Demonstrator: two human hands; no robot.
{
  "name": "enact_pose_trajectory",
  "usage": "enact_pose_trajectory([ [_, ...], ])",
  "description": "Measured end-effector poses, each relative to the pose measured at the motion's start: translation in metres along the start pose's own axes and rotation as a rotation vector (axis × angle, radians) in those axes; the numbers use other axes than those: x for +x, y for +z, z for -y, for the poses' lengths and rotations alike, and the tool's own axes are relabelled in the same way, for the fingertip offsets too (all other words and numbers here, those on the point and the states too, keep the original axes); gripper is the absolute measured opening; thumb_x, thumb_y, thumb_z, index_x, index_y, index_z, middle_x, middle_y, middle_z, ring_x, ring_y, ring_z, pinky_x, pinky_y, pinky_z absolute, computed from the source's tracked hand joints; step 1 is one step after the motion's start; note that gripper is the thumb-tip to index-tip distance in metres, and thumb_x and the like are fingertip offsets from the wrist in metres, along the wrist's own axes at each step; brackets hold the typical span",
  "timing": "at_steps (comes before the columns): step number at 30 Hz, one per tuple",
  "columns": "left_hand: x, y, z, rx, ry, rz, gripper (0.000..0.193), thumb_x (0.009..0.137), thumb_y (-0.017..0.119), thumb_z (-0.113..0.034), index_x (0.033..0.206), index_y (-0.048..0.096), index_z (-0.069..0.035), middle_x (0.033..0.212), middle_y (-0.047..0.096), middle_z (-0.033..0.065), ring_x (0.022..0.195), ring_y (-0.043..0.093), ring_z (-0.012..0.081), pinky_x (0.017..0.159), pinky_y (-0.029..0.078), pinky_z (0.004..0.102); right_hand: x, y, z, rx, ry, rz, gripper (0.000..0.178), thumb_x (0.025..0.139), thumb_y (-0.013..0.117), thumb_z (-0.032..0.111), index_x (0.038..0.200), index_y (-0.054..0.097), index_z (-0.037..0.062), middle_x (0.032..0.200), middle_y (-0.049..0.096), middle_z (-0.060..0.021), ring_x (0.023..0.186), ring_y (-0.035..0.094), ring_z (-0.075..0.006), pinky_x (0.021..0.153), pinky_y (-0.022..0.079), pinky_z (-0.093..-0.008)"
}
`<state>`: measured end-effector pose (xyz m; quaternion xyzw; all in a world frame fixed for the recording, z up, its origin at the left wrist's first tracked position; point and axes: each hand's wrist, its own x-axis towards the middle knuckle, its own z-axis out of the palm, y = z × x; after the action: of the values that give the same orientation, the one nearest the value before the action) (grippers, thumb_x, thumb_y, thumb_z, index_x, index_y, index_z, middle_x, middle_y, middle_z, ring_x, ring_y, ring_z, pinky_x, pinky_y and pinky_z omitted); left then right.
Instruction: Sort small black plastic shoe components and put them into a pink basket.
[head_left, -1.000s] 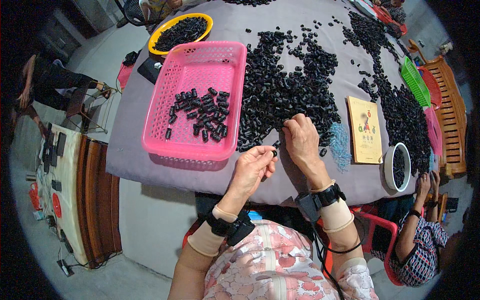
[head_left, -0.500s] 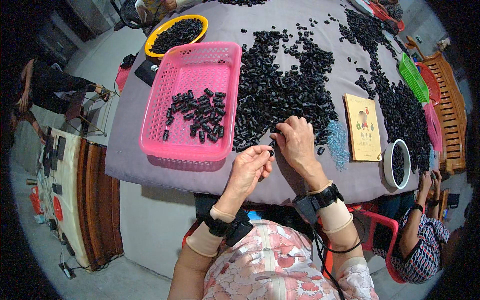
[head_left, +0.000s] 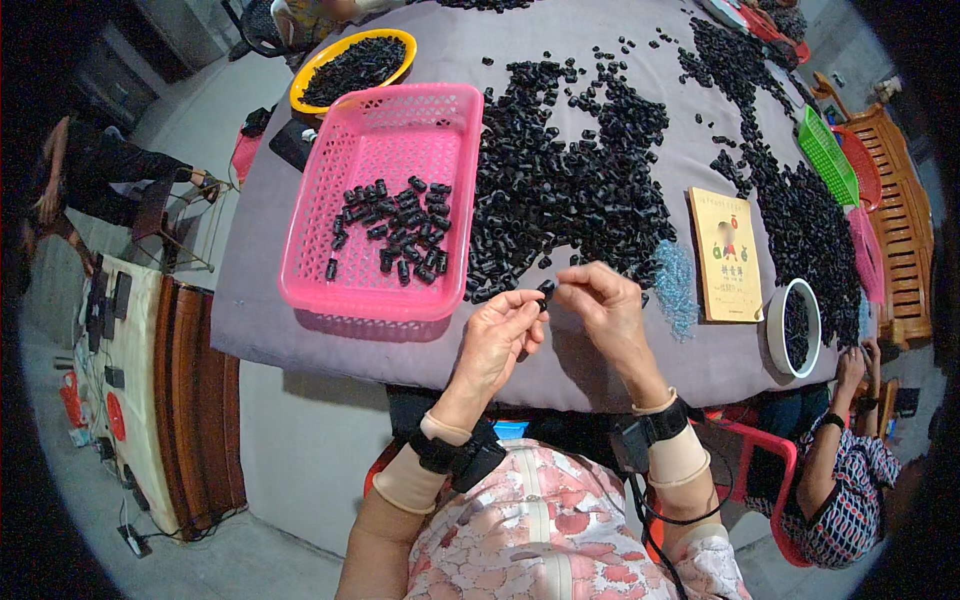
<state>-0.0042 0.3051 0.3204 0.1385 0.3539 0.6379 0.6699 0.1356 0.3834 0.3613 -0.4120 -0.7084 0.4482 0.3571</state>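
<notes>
My left hand [head_left: 505, 330] pinches a small black plastic part [head_left: 545, 290] between thumb and fingertips, above the near edge of the table. Right beside it, my right hand [head_left: 605, 310] has its thumb and fingers closed together, the tips at or touching that part. Whether a second piece sits in those right fingertips is hidden. Beyond both hands spreads a large pile of similar black parts [head_left: 570, 190]. To the left stands a pink perforated basket [head_left: 300, 250] with several black parts inside.
A yellow bowl [head_left: 409, 62] of black pieces is at the far left. On the right are a bundle of clear bluish pieces [head_left: 676, 290], a yellow booklet [head_left: 725, 255], a white bowl [head_left: 776, 340], another black pile [head_left: 810, 220] and a green basket [head_left: 828, 155]. Another person [head_left: 840, 480] sits at right.
My right hand has drawn back from the pile's edge toward my left hand, its fingertips now at the black part. My left hand has hardly moved.
</notes>
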Motion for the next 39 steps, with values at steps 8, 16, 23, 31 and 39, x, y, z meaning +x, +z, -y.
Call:
enact_pose_trajectory([
  [8,-0.001,0.005,0.001,0.025,0.001,-0.025,0.018,0.090,0.056,-0.011,0.105,0.059,-0.002,0.081,0.061,0.0080,0.062,0.054,0.0109,0.049,0.041,0.0208,-0.024,0.004,0.006,0.261,0.129,-0.042,0.015,0.084,0.058,0.001,0.097,0.062,-0.0039,0.082,0.066,-0.0083,0.075,0.065,-0.0132,0.065,0.052,-0.0234],
  [16,-0.003,0.008,-0.001,0.068,0.007,-0.051,0.021,0.089,0.058,-0.013,0.106,0.059,0.000,0.070,0.058,0.0033,0.055,0.051,0.0069,0.046,0.038,0.0158,-0.030,0.008,0.007,0.244,0.250,-0.017,0.015,0.082,0.061,0.002,0.097,0.064,-0.0024,0.083,0.067,-0.0066,0.073,0.063,-0.0103,0.065,0.051,-0.0231],
  [23,-0.004,0.004,-0.002,0.134,-0.018,-0.019,0.019,0.091,0.055,-0.014,0.104,0.060,-0.002,0.068,0.056,0.0017,0.058,0.051,0.0088,0.048,0.039,0.0195,-0.032,0.014,-0.001,0.267,0.237,-0.004,0.015,0.083,0.061,0.004,0.096,0.065,-0.0018,0.078,0.065,-0.0024,0.067,0.058,-0.0059,0.060,0.047,-0.0194],
  [31,-0.003,0.013,-0.003,0.138,0.017,-0.072,0.019,0.090,0.057,-0.014,0.104,0.059,-0.001,0.071,0.057,0.0016,0.059,0.052,0.0079,0.047,0.040,0.0184,-0.039,0.019,-0.009,0.194,0.119,-0.026,0.011,0.077,0.068,0.004,0.087,0.065,0.0001,0.074,0.062,-0.0056,0.068,0.059,-0.0113,0.060,0.047,-0.0244],
  [39,-0.002,0.004,-0.005,0.181,-0.037,-0.003,0.021,0.088,0.059,-0.012,0.106,0.056,-0.002,0.075,0.060,0.0044,0.057,0.056,0.0082,0.045,0.042,0.0188,-0.041,0.021,-0.012,0.263,0.162,-0.025,0.013,0.078,0.069,0.006,0.086,0.060,0.0002,0.076,0.061,-0.0035,0.067,0.058,-0.0083,0.059,0.047,-0.0227],
])
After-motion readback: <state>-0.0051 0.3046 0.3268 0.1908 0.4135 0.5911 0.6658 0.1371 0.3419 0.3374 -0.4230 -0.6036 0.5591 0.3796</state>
